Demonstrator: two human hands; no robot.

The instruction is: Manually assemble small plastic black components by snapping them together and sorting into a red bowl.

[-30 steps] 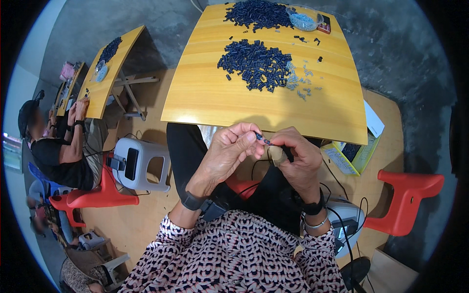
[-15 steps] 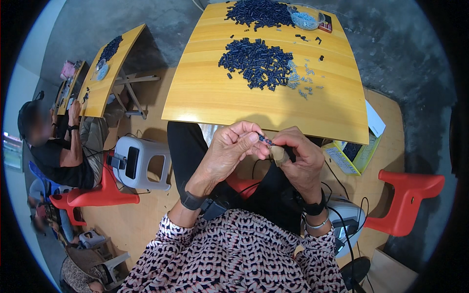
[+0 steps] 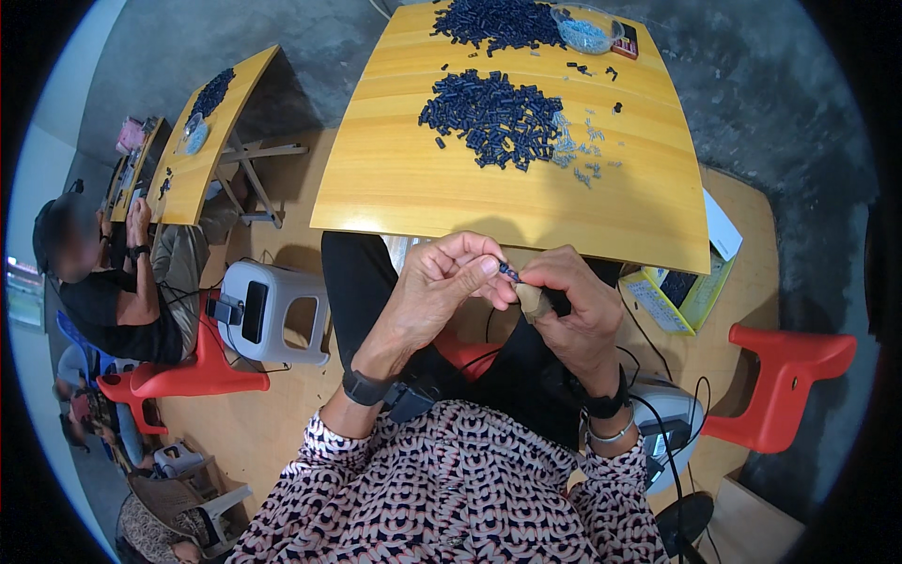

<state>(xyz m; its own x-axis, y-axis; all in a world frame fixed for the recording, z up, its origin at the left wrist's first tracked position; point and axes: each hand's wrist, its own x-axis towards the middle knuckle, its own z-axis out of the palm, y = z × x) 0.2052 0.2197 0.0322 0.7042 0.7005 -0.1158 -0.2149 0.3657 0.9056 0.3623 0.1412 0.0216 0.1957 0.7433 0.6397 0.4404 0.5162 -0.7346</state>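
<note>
Just in front of the table's near edge, my left hand [image 3: 445, 285] pinches a small dark tube-like plastic part [image 3: 508, 272] between thumb and forefinger. From the other side my right hand [image 3: 575, 303] is closed on the part's right end, its fingertips nearly meeting those of the left. A tan wrap [image 3: 534, 300] covers one digit of the right hand. The part's ends are hidden by fingers. Beyond the hands, a pile of similar dark parts [image 3: 490, 117] lies on the wooden table [image 3: 413, 202], with small pale pieces [image 3: 584, 150] scattered at its right.
Farther back are another dark pile [image 3: 498, 23], a clear bowl [image 3: 584, 34] of light blue pieces and a red box [image 3: 626, 41]. A yellow-green crate [image 3: 678, 305] and red stool [image 3: 775, 385] stand right. At left, a person [image 3: 127, 291] sits by another table, near a grey stool [image 3: 274, 315].
My hands stay almost in place, fingers shifting slightly around the dark part; the right fingers sit a little closer over its end. The person at left has moved a hand slightly.
</note>
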